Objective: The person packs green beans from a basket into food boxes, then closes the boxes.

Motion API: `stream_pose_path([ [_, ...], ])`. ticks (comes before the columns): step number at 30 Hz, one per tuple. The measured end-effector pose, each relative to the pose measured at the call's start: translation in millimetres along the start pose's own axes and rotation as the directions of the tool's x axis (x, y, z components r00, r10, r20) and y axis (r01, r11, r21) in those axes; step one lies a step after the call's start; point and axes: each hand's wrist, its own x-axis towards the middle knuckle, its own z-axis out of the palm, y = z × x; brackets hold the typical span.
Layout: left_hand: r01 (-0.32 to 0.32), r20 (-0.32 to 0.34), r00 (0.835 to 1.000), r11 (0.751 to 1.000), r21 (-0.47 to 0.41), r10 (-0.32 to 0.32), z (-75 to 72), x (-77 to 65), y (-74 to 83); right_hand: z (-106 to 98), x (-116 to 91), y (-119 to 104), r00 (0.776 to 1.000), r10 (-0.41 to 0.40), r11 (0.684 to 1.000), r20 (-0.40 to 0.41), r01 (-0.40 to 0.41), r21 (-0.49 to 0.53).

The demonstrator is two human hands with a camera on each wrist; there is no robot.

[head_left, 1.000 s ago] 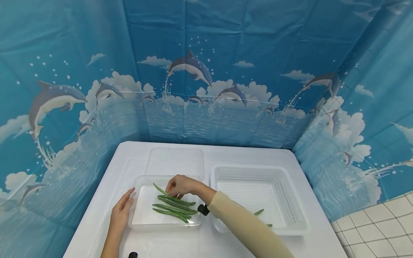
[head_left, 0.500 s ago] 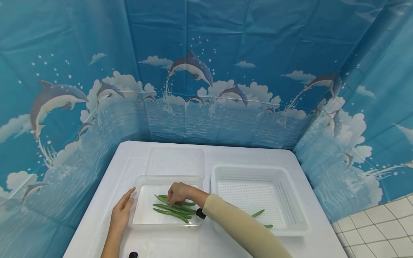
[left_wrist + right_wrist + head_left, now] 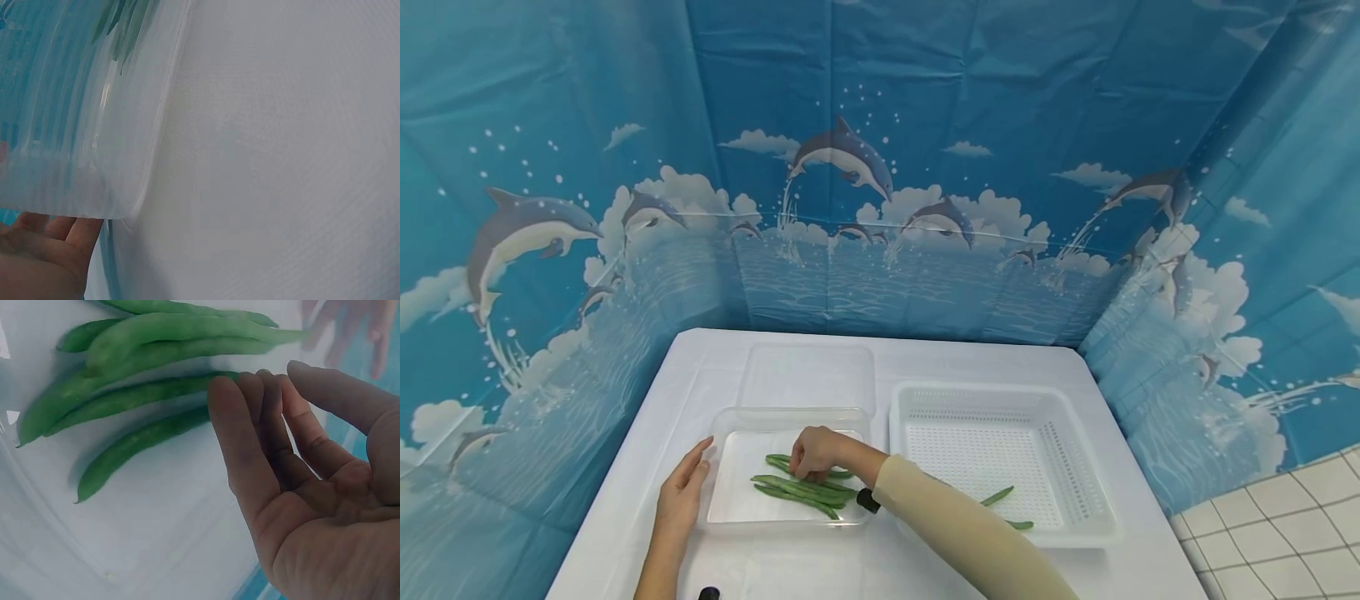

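Note:
Several green beans [image 3: 797,492] lie roughly side by side in a clear plastic container [image 3: 730,483]. My right hand [image 3: 816,452] is low over the far part of the bunch, hiding the middle of the beans below. In the right wrist view, its fingers are loosely bent with a gap to the thumb, and bean ends [image 3: 144,447] run behind the fingertips. Nothing shows pinched between them. My left hand [image 3: 681,487] stays at the container's left side, fingers extended; the left wrist view has its fingers [image 3: 84,234] against the clear wall.
A white perforated basket [image 3: 1078,467] stands to the right, with a few green beans [image 3: 998,496] partly hidden by the right sleeve [image 3: 955,521]. A clear lid [image 3: 808,371] lies behind the container on the white table [image 3: 700,367]. A dolphin-print curtain surrounds the table.
My right hand came down toward the near side with a green bean, which now lies against the nearer beans, released. The left hand stayed in place.

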Motion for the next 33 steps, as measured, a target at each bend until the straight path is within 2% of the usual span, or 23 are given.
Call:
stream_pose_path([
  [5, -0.001, -0.007, 1.000, 1.000, 0.013, 0.001, 0.3, -0.1, 0.2, -23, -10, 2, 0.998, -0.068, 0.979, -0.006, 0.068, 0.195],
  [8, -0.004, -0.011, 1.000, 1.000, 0.018, 0.004, -0.2, -0.1, 0.2, -42, -21, 6, 0.994, -0.105, 0.947, -0.033, 0.110, 0.301],
  [12, 0.004, -0.017, 1.000, 1.000, 0.029, -0.003, -1.1, -1.7, 2.6, -66, -39, 14, 0.991, -0.118, 0.888, -0.064, 0.134, 0.440],
  [16, 0.010, -0.016, 1.000, 1.000, 0.022, -0.009, -0.1, -2.1, 3.7, -85, -59, 27, 0.989, -0.117, 0.835, -0.094, 0.149, 0.530],
  [19, 0.012, -0.007, 1.000, 1.000, 0.014, -0.012, 1.2, -1.5, 3.1, -96, -73, 40, 0.987, -0.100, 0.817, -0.125, 0.153, 0.556],
  [21, 0.013, -0.012, 1.000, 1.000, 0.012, -0.013, 1.3, -1.2, 2.1, -100, -81, 49, 0.986, -0.086, 0.813, -0.142, 0.151, 0.562],
  [25, 0.013, -0.021, 1.000, 1.000, 0.006, -0.013, 0.8, -1.7, 1.2, -105, -92, 69, 0.985, -0.057, 0.826, -0.163, 0.138, 0.546],
  [29, 0.009, -0.017, 1.000, 1.000, 0.007, -0.009, 0.7, -1.5, 2.2, -106, -102, 92, 0.986, -0.019, 0.843, -0.163, 0.104, 0.528],
  [33, 0.008, -0.017, 1.000, 1.000, 0.009, -0.008, 0.6, -1.1, 2.6, -104, -110, 116, 0.987, 0.013, 0.872, -0.160, 0.067, 0.485],
])
